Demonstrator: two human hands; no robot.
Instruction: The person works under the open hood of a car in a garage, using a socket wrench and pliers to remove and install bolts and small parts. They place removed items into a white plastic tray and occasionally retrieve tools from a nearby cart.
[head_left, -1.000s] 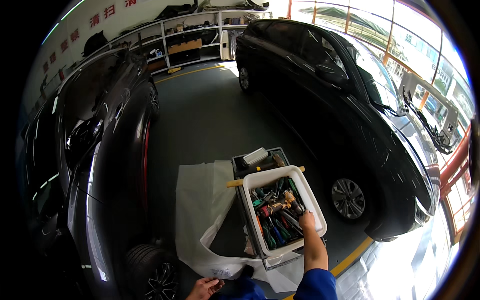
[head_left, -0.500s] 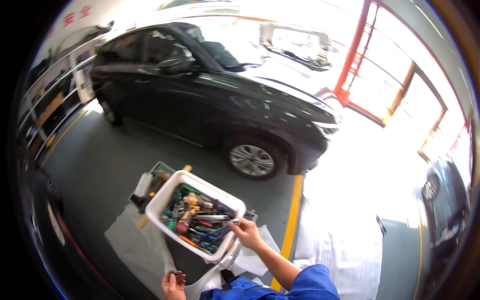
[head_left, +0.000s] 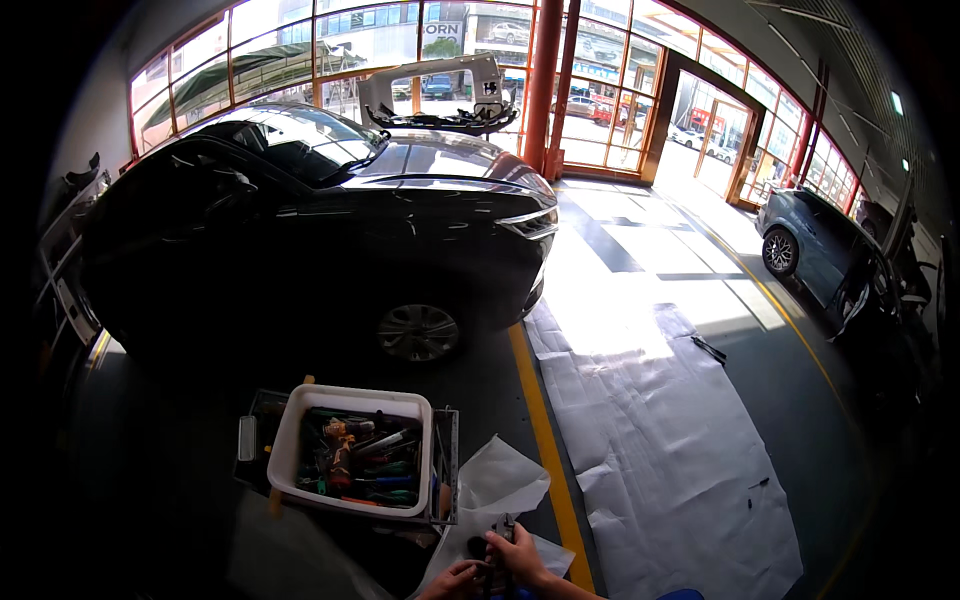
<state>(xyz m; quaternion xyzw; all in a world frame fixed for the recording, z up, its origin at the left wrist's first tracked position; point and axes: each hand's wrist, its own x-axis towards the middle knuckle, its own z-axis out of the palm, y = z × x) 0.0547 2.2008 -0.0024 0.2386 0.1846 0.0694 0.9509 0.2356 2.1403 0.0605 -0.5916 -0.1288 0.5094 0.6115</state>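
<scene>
At the lower edge my right hand point(head_left: 518, 556) is closed around a small dark hand tool point(head_left: 506, 525), whose grey tip sticks up past the fingers; its exact kind is too dark to tell. My left hand point(head_left: 456, 580) is just to the left, fingers curled together by the tool's lower end; what they hold is hidden in shadow. Beyond both hands, to the left, stands a white plastic bin point(head_left: 424, 440) full of mixed hand tools. On top in it lies a yellow-and-red cordless drill point(head_left: 340, 452), among several screwdrivers and pliers with coloured handles.
The bin rests on a dark cart point(head_left: 447, 470). White sheeting point(head_left: 500, 475) lies beside it, and a larger white sheet point(head_left: 660, 460) covers floor right of a yellow line point(head_left: 540, 420). A dark car point(head_left: 300, 250) stands ahead; a blue-grey car point(head_left: 815, 240) is at far right.
My right hand has left the bin's near right edge and come down close to me with the dark tool. My left hand has moved right, beside it. The view has turned right and up.
</scene>
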